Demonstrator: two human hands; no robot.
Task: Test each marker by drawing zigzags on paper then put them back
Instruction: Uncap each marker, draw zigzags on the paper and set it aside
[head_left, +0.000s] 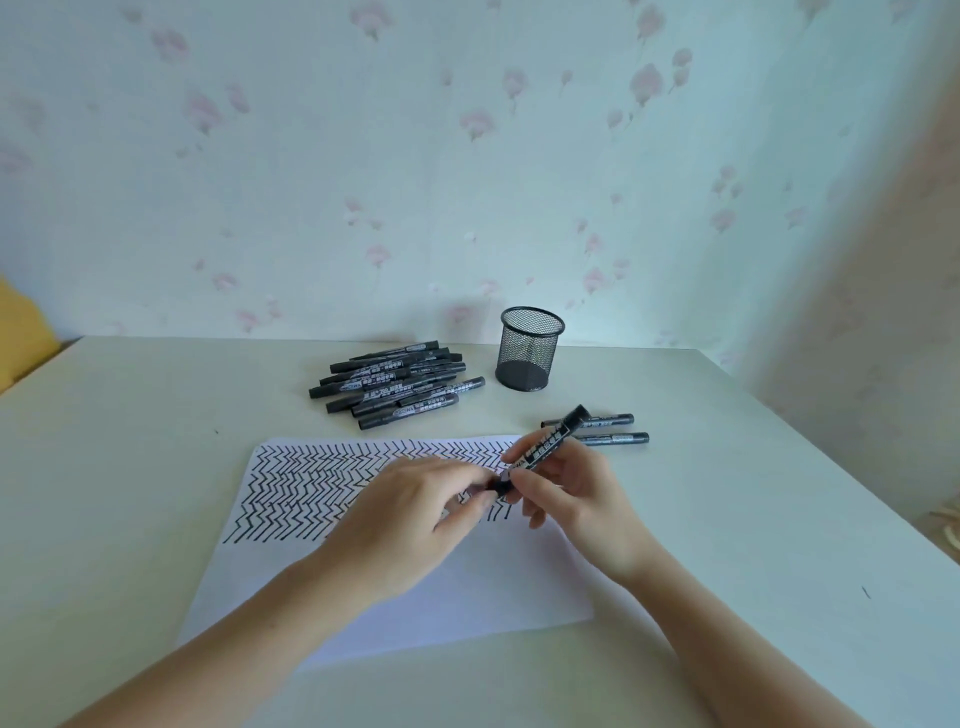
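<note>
A white sheet of paper (467, 587) lies on the table, its upper half filled with black zigzag rows. Above it my right hand (569, 491) grips a black marker (550, 447), which tilts up to the right. The fingertips of my left hand (415, 514) pinch the marker's lower end, where the cap (500, 487) sits. A heap of several black markers (397, 383) rests behind the paper. Two more markers (615, 429) lie side by side to the right of the sheet. A black mesh pen cup (530, 349) stands upright at the back and looks empty.
The pale table (130, 467) meets a flowered wall at the back. Its right edge runs diagonally toward me. A yellow object (21, 332) shows at the far left beyond the table.
</note>
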